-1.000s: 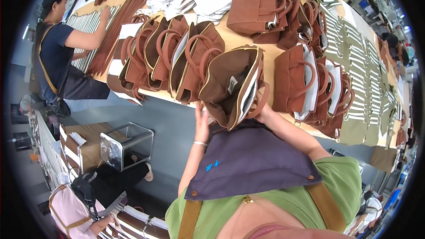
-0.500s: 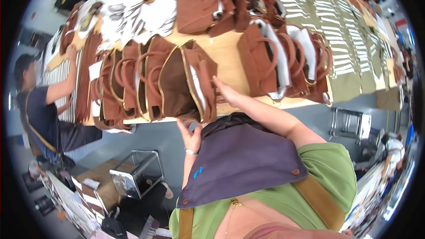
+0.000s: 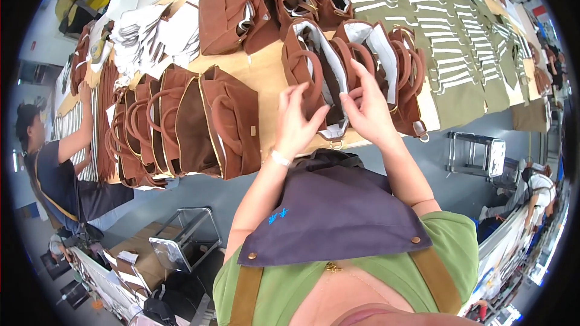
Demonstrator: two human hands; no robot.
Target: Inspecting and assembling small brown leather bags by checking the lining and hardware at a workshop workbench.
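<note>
Head cam: I've got both hands up at one brown bag, mouth open, pale lining showing, standing on the tan table nr its front edge. L hand is at bag's L side by a looped handle, thumb & fingers spread apart; can't tell if fingertips touch the handle. White band on that wrist. R hand is at bag's R side, also unclosed, thumb by the lining's edge, fingers pointing up nr the neighbouring bag. Gold-tone ring at bag's base, btwn the wrists.

To L, apart from the hands, I see a row of brown bags w/ gold-tone zips. Farther back: more brown bags, plus white cloth pile. To R: olive pcs w/ white stripes. Far L, co-worker in dark top, arm out over table nr brown strips. Below: purple apron; metal-framed stool lower L, second stool R.
</note>
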